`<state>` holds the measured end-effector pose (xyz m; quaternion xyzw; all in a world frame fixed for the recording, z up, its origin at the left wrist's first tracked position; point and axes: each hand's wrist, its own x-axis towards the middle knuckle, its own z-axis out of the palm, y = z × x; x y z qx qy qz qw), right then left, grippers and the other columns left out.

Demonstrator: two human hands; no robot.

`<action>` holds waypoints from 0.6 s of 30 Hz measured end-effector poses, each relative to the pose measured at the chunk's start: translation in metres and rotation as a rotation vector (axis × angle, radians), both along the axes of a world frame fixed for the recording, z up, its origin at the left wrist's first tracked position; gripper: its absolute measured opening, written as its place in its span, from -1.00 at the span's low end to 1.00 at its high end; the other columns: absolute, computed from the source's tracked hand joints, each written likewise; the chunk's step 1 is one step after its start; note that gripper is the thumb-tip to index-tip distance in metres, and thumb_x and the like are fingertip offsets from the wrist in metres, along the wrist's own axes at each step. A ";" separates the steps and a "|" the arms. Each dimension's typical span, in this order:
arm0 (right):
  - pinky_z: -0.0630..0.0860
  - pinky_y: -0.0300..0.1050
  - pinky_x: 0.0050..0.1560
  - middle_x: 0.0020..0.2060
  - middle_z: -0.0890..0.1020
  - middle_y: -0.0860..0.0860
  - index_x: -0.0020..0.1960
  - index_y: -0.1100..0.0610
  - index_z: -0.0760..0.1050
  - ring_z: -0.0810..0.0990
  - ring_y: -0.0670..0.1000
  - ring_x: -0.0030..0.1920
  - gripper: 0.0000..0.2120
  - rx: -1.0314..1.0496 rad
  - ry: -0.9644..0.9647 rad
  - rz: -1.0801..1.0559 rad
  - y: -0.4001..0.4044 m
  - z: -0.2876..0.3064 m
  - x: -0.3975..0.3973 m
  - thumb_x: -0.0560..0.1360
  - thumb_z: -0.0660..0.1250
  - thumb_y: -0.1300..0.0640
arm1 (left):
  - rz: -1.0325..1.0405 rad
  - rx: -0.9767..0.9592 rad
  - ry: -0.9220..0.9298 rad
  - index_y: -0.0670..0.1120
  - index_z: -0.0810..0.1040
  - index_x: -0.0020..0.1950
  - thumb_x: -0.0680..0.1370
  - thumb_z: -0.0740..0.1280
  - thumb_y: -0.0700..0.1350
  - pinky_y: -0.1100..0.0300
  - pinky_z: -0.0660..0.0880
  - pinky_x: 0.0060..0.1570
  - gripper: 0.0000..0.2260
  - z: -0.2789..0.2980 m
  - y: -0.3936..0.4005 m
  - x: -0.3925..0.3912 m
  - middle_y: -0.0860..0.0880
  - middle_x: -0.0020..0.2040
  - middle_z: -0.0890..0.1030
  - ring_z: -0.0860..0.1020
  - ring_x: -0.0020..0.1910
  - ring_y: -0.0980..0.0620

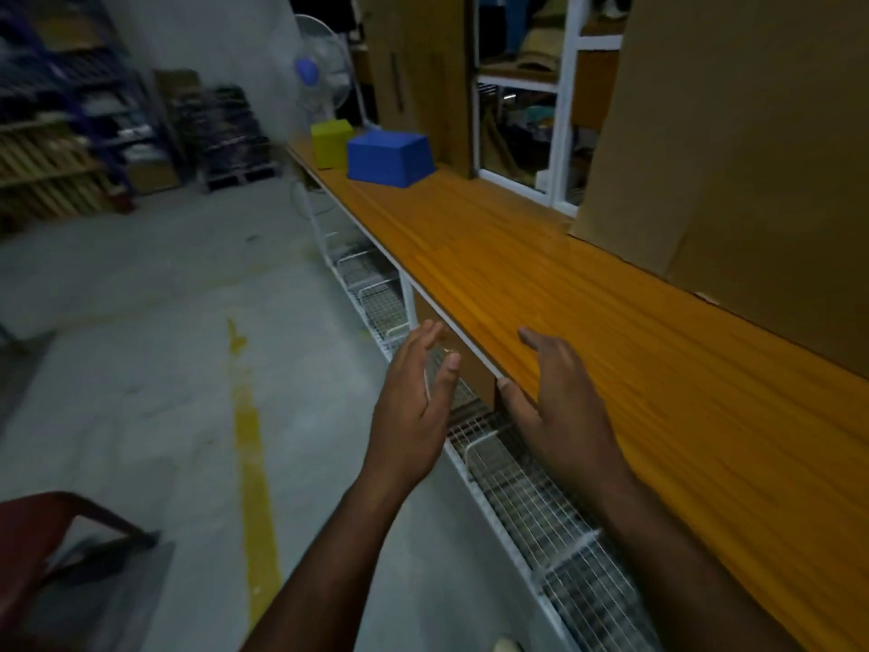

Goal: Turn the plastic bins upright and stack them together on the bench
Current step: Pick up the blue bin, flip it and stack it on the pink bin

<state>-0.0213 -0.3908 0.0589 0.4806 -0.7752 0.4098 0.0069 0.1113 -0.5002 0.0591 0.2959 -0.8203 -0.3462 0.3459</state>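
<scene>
A blue plastic bin (389,157) lies upside down on the far end of the long orange wooden bench (588,312). Just behind it to the left sits a yellow-green bin (331,142), also bottom up. My left hand (416,397) hovers off the bench's front edge with fingers apart and nothing in it. My right hand (555,397) is over the near part of the bench top, fingers spread, thumb at the edge, holding nothing. Both hands are far short of the bins.
Large cardboard sheets (733,148) lean along the back of the bench. A white wire-mesh shelf (531,501) runs under it. A fan (319,68) stands beyond the bins. A yellow floor line (249,444), a red stool (51,548) and storage racks (70,134) lie left.
</scene>
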 end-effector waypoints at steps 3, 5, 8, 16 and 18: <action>0.27 -0.20 0.28 0.41 0.38 -0.01 0.50 0.04 0.22 0.32 -0.04 0.40 -0.46 -0.011 -0.031 0.047 -0.059 0.004 -0.030 0.58 0.30 0.02 | 0.051 -0.008 -0.013 0.08 0.30 0.53 0.64 0.07 0.23 0.10 0.21 0.51 -0.50 0.008 -0.050 -0.023 0.13 0.53 0.32 0.22 0.52 0.22; 0.28 -0.21 0.26 0.39 0.40 -0.01 0.49 0.04 0.23 0.34 -0.05 0.39 -0.47 -0.022 -0.039 0.084 -0.102 0.010 -0.048 0.58 0.30 0.02 | 0.088 -0.013 -0.008 0.09 0.30 0.53 0.64 0.07 0.23 0.14 0.21 0.50 -0.51 0.013 -0.085 -0.038 0.13 0.53 0.33 0.23 0.52 0.23; 0.30 -0.20 0.25 0.37 0.41 0.01 0.48 0.06 0.25 0.36 -0.02 0.37 -0.47 -0.037 -0.037 0.123 -0.163 0.014 -0.066 0.57 0.31 0.04 | 0.138 0.000 0.000 0.08 0.30 0.53 0.65 0.07 0.22 0.18 0.21 0.49 -0.52 0.015 -0.135 -0.054 0.13 0.53 0.34 0.23 0.51 0.22; 0.35 -0.08 0.32 0.38 0.41 0.01 0.48 0.08 0.26 0.36 -0.01 0.38 -0.48 -0.032 -0.023 0.165 -0.312 -0.001 -0.110 0.57 0.31 0.04 | 0.200 0.038 -0.009 0.09 0.29 0.53 0.64 0.10 0.22 0.45 0.11 0.36 -0.52 -0.010 -0.279 -0.089 0.16 0.52 0.33 0.23 0.49 0.28; 0.33 -0.11 0.30 0.39 0.40 0.00 0.48 0.06 0.26 0.35 -0.02 0.39 -0.49 -0.008 0.010 0.170 -0.355 -0.008 -0.121 0.58 0.30 0.02 | 0.209 0.036 -0.018 0.08 0.29 0.54 0.64 0.12 0.21 0.40 0.13 0.38 -0.51 -0.019 -0.324 -0.095 0.14 0.52 0.33 0.23 0.49 0.26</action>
